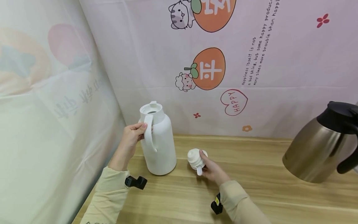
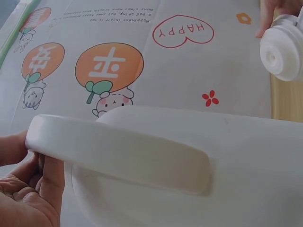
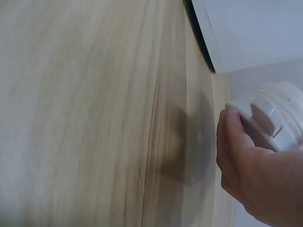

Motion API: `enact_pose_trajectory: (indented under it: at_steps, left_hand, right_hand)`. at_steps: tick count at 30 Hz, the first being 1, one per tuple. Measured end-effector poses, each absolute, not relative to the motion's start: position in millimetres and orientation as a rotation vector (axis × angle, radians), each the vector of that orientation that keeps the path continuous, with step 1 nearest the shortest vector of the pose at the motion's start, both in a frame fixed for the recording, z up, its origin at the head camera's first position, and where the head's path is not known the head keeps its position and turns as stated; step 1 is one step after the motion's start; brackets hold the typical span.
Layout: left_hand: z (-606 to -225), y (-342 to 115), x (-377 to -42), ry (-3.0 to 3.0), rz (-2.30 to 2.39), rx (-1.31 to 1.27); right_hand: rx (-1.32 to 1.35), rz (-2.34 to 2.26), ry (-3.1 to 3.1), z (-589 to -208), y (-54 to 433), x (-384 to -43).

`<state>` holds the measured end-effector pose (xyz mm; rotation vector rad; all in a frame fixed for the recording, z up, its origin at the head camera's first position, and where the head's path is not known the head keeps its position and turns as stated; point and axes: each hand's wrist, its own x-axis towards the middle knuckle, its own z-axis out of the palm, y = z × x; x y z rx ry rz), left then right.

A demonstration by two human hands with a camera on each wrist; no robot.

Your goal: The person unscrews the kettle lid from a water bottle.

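My right grip (image 1: 211, 171) pinches the white lid (image 1: 195, 158) at its side, held above the desk (image 1: 179, 199). It looks light and stiff, its smooth plastic perhaps slippery, so the rim seems the place to hold. Just beyond, my left grip (image 1: 132, 137) has thumb and fingers around the upper handle (image 1: 148, 129) of the white jug (image 1: 163, 146), which stands on the desk left of the lid; rigid and likely heavier, it suits that handle. Well to the right stands a metal jug (image 1: 313, 152); behind hangs a printed cloth (image 1: 139, 46). Only the head view shows the white jug's open mouth (image 1: 151, 109); the right wrist view adds a shadow (image 3: 189, 146) on the desk.
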<state>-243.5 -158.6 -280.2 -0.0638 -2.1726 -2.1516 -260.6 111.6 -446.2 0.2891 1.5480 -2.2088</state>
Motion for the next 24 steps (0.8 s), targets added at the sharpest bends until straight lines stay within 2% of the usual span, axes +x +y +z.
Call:
enact_pose_trajectory:
  at_steps: [15, 24]
  left_hand:
    - [-285.1, -159.1, -240.7, -2.22, -2.165, -0.12]
    - [-286.5, -164.1, -238.1, -2.278, -2.141, -0.156]
  right_hand:
    - [0.392, -2.158, 1.627, -455.8, 87.5, -263.5]
    - [0.412, -2.124, 1.805, -447.6, 82.0, -263.5]
